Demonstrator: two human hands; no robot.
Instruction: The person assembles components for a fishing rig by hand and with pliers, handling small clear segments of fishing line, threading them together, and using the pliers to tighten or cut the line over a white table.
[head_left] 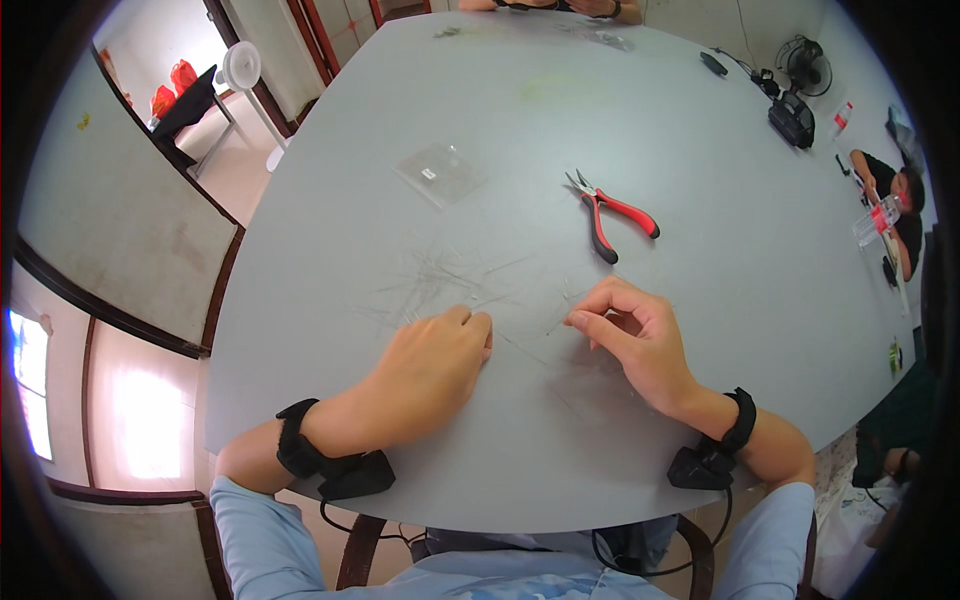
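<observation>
My left hand [430, 365] rests low over the grey table, its fingers curled together at the edge of a loose scatter of thin wire-like pieces [440, 275]. Whatever its fingertips hold is hidden. Across from it, my right hand [640, 340] pinches a thin wire-like piece [554, 326] between thumb and forefinger. Fine strands lie on the tabletop between both hands. Just beyond the right hand are needle-nose pliers [608, 212] with red and black handles, jaws pointing away from me. A clear flat plastic bag [438, 176] with a small white label lies beyond the scatter.
Another person's hands [590, 8] are at the table's far edge [400, 22]. To the far right are a black bag-like object [792, 120], a dark fan [804, 66], plastic bottles [878, 220] and a seated person [905, 200]. A white fan [241, 68] stands left.
</observation>
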